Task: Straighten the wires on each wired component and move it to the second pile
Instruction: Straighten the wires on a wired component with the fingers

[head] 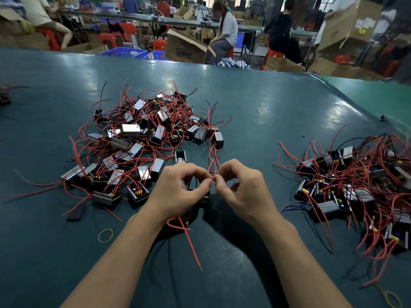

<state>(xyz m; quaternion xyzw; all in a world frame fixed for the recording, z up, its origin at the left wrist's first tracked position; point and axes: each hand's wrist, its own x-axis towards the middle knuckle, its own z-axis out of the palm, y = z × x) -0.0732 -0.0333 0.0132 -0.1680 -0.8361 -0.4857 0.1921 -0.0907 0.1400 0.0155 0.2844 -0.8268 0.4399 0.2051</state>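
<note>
I see both hands pinching one red wire (pixel 213 174), left hand (pixel 178 192) and right hand (pixel 242 190); wire runs away from me; component (pixel 205 198) beneath, above counter (pixel 255 103).

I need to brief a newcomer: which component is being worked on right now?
On the green table, between the two piles, find the hands. The component sits under them; unlike the piled ones, left hand and right hand pinch its red wire.
</note>
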